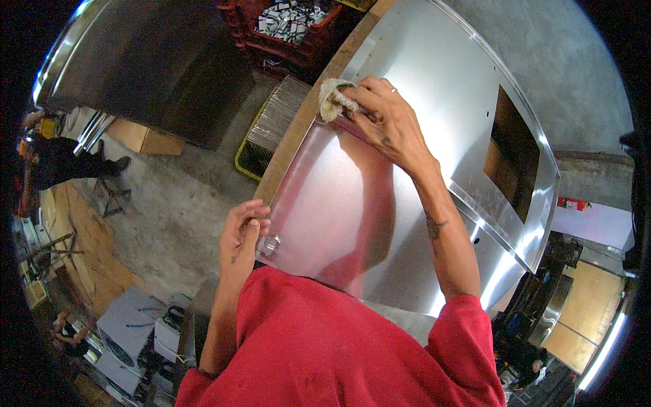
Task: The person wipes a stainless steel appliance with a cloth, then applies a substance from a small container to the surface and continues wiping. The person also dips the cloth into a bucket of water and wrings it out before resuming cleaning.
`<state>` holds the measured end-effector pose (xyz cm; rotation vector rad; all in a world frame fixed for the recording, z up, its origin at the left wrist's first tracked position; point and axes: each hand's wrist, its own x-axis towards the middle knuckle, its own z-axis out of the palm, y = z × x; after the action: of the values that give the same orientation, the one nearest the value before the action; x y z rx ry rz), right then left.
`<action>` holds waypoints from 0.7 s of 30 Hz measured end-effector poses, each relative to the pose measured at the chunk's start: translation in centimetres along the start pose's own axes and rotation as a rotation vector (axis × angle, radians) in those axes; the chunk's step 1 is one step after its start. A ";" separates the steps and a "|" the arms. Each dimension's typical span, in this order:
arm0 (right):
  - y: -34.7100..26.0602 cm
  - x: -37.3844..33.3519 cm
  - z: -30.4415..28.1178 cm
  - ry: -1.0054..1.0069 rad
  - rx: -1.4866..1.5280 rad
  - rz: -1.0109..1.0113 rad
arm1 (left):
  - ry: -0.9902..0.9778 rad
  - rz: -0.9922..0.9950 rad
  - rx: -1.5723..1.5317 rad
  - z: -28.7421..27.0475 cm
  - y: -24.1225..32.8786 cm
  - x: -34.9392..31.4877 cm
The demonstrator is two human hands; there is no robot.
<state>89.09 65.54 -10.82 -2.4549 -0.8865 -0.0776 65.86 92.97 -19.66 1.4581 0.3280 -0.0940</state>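
Observation:
A large shiny sheet-metal panel [366, 224] lies in front of me, with a raised seam across it. My right hand [388, 125] is closed on a crumpled off-white rag [333, 102] and presses it to the metal near the panel's far left edge. My left hand [243, 234] is at the near left edge, next to a round hole [270, 245] in the panel's corner. Its fingers are loosely bent and apart, with nothing seen in them; whether they touch the edge I cannot tell.
A wooden board [288, 146] runs under the panel's left edge. To the right the panel has a rectangular opening [513, 156]. Beyond the board stand a yellow-rimmed basket of metal strips [274, 119] and a red crate [247, 41] of small pieces. A dark metal sheet [156, 68] is at far left.

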 end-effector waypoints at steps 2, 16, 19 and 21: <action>-0.2 -1.0 -1.3 -0.076 -0.053 -0.007 | -0.005 -0.020 0.010 0.0 0.5 -0.1; -12.9 -13.1 -0.6 -0.236 1.405 0.601 | -0.532 0.005 -0.127 5.7 12.6 1.0; -13.2 -15.4 0.9 -0.247 1.547 0.583 | -0.495 -0.127 0.009 5.2 12.3 1.0; -13.7 -16.2 1.3 -0.248 1.634 0.555 | -0.443 -0.103 0.009 5.7 13.2 0.6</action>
<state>67.92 65.61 -9.29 -1.0302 -0.0838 0.8164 70.78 88.98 -6.76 1.3860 0.0395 -0.4943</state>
